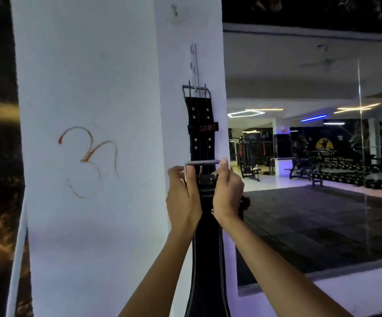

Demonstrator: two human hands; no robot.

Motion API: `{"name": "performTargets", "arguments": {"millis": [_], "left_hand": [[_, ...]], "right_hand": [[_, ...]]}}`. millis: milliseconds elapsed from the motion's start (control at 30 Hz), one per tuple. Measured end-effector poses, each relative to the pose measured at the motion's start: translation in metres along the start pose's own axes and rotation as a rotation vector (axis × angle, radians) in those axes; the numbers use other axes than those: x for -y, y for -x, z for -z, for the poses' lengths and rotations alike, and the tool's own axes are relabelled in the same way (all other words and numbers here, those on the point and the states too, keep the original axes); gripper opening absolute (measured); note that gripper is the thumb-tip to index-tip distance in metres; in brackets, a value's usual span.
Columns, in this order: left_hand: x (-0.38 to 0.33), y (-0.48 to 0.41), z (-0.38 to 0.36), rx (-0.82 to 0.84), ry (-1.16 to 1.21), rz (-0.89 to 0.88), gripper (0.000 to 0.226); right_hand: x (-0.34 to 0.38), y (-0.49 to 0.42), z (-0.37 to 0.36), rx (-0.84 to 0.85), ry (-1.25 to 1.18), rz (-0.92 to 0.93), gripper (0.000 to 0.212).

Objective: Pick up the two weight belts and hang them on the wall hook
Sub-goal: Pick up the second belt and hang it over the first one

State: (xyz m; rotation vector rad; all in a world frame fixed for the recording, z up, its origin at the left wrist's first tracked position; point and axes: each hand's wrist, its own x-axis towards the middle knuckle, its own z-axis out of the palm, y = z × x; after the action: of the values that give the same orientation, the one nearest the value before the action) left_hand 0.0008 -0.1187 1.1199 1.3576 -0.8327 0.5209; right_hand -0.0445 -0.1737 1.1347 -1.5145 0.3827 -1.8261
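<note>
Both hands (204, 191) hold second belt's buckle (202, 163) below hook (194, 65).

A gym: dumbbell racks (350, 172), weight bench (304, 170), cable machine (247, 156) reflected in a wall mirror (322, 225).

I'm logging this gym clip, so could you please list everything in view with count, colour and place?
hung belt: one, black with metal studs, buckle over the hook
wall hook: one, white, on the pillar's right face
held belt: one, black with white stitching, in front of the hung belt, buckle well below the hook
pillar: one, white with an orange scrawl, centre left
mirror wall: one, right, showing gym benches and lights
left hand: grip on the held belt's buckle
right hand: grip on the same buckle
</note>
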Motion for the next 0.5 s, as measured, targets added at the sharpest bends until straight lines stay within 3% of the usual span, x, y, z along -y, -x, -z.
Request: {"name": "performTargets", "arguments": {"millis": [167,333,500], "left_hand": [[-0.010,-0.112,-0.029,-0.150,-0.094,-0.187,0.055],[-0.041,-0.243,-0.084,-0.259,-0.118,-0.284,0.057],[-0.065,-0.362,-0.130,-0.277,-0.213,-0.269,0.055]], "right_hand": [[0.011,-0.093,-0.051,0.103,0.181,0.210,0.056],[0.022,-0.225,-0.108,-0.005,0.232,0.304,0.066],[0.036,-0.341,-0.162,0.028,0.301,0.406,0.063]]}}
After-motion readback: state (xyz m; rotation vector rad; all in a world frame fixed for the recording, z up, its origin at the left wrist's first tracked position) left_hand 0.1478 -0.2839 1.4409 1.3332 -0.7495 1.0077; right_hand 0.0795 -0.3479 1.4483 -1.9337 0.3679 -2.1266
